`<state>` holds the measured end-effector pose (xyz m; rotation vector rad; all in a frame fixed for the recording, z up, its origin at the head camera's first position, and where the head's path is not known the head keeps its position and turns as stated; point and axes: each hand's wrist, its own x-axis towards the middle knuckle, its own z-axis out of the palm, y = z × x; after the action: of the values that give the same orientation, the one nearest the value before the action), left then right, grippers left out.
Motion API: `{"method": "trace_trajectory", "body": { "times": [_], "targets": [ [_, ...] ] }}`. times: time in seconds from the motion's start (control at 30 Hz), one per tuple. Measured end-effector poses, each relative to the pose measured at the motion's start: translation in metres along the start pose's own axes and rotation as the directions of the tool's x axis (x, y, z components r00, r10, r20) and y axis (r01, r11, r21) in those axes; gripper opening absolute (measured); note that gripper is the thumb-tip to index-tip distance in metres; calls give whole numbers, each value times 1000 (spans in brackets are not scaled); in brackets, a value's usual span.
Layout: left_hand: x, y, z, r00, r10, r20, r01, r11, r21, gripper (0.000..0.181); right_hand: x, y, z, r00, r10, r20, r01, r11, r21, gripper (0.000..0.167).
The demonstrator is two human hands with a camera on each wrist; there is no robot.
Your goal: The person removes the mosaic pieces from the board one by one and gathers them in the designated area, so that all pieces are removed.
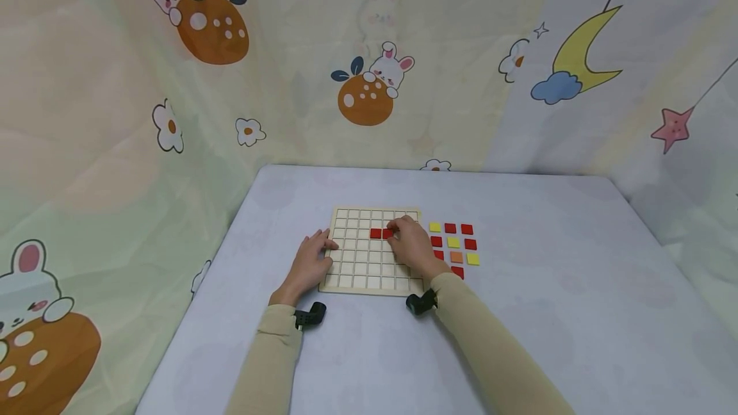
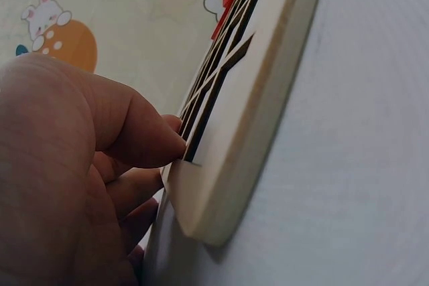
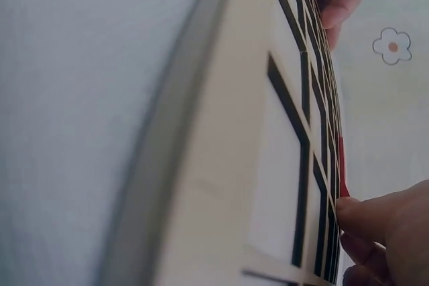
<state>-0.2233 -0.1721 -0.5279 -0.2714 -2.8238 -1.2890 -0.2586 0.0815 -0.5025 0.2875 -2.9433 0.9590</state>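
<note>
A pale wooden grid board (image 1: 360, 271) with square cells lies flat on the table. One red square tile (image 1: 376, 234) sits in a cell in its upper half. Directly to its right is a second red square tile (image 1: 388, 234), pinched at the fingertips of my right hand (image 1: 412, 247) and partly covered by them. My left hand (image 1: 309, 261) rests along the board's left edge, with fingers extended and fingertips touching the rim. In the left wrist view, the left thumb (image 2: 144, 132) lies against the board's corner. The right thumb (image 3: 369, 216) appears beside the board's cells in the right wrist view.
Right of the board, loose square tiles lie in rough rows: several red ones (image 1: 467, 229), a few yellow ones (image 1: 453, 243) and an orange one (image 1: 457, 257). My right forearm (image 1: 490, 338) passes close to the lowest tiles. A patterned curtain (image 1: 300, 50) hangs behind the white table (image 1: 542, 261).
</note>
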Motion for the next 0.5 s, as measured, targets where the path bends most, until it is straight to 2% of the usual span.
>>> {"method": "trace_trajectory", "body": {
  "times": [0.5],
  "targets": [
    [0,-1,0,1000,-2,-1,2,1000,-17,30,-6,4,-3,999,-11,-39,12,1000,22,35]
  ]
}}
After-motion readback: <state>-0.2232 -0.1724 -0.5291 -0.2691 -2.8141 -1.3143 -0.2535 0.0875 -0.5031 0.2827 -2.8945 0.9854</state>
